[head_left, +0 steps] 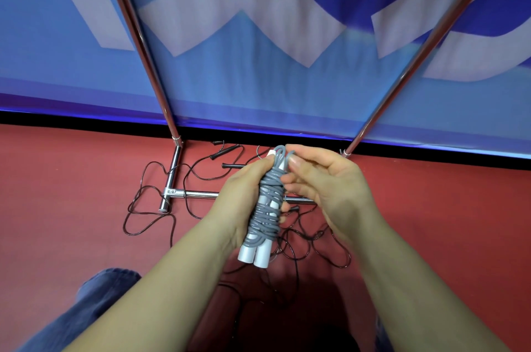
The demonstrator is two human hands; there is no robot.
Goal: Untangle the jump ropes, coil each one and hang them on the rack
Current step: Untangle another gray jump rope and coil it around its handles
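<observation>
Kneeling on the red floor (71, 208), a person in blue denim trousers (86, 303) holds a grey cord jump rope (265, 208) wound tightly round its 2 white cylindrical handles (255, 257). Left hand (244, 196) wraps the bundle, fingers curled behind it; right hand (324, 188) pinches the looped cord at the top (thumb and fingertips closed). Beyond, thin black jump ropes (149, 208) lie tangled on the floor around the chrome metal rack (172, 173), before a blue-and-white banner (258, 35).
</observation>
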